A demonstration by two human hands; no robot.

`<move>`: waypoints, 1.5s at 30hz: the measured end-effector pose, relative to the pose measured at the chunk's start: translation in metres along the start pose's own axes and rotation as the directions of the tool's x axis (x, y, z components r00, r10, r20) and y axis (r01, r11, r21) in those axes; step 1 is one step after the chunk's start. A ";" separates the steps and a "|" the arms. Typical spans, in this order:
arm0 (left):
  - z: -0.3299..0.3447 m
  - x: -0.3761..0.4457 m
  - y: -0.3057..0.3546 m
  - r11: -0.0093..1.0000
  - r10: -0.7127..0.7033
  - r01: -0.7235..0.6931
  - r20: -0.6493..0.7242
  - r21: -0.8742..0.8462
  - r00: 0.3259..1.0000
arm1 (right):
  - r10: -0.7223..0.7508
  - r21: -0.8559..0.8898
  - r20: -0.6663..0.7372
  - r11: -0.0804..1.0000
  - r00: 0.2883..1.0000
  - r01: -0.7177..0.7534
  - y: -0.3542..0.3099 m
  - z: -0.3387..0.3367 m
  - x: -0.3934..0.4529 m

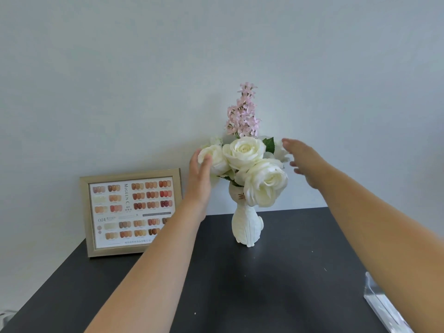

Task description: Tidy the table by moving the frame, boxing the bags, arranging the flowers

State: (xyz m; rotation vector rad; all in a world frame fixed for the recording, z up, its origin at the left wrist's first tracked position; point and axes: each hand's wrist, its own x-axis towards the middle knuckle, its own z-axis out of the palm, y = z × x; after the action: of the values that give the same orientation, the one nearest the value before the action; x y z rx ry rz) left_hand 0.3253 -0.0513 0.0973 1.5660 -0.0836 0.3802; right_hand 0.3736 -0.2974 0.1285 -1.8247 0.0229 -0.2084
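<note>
Two hands flank the flowers (249,164), which stand in a white cat-shaped vase (247,224) near the back of the dark worktop (240,284). Your left hand (200,181) is open, fingers extended, its fingertips at the leftmost white rose (215,158); contact looks likely but cannot be confirmed. Your right hand (304,162) is also open, beside the right edge of the bouquet, gripping nothing. The frame (131,212) leans upright against the wall at the left, well apart from the vase. A clear box (382,306) sits at the lower right edge; its contents cannot be read, and no bags are visible.

Judged step: arranging the flowers.

Hazards from this position:
- The vase is narrow and the blooms are large and high, so the load appears top-heavy. A sideways push from one hand alone is likely to tip it. Apply pressure from both sides evenly, or steady the vase body first.
- The lowest rose (265,182) droops forward. Pulling on it may draw the stem out.
- The pink sprig (243,114) stands tall at the rear. Brushing it may shift it off centre.
</note>
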 end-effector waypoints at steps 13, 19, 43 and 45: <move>0.002 -0.009 -0.035 0.988 0.044 -0.056 -0.081 -0.147 0.996 | -0.077 0.217 -0.174 0.969 0.982 0.115 0.054 0.009 -0.033; 0.018 -0.046 -0.085 0.874 -0.410 0.422 0.104 -0.241 0.906 | 0.201 -0.027 0.188 0.980 0.961 -0.199 0.133 0.052 -0.077; 0.013 -0.074 -0.115 0.893 -0.408 0.444 0.285 -0.075 0.867 | 0.092 -0.072 0.171 0.994 0.981 -0.081 0.165 0.113 -0.107; 0.011 -0.075 -0.112 0.897 -0.403 0.438 0.294 -0.062 0.867 | 0.098 -0.080 0.168 0.993 0.981 -0.085 0.164 0.113 -0.106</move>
State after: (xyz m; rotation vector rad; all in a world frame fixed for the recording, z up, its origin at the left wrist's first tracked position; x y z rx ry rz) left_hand 0.2894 -0.0713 -0.0309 1.4538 0.0228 -0.1883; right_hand 0.3024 -0.2193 -0.0708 -1.9034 -0.0070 0.0157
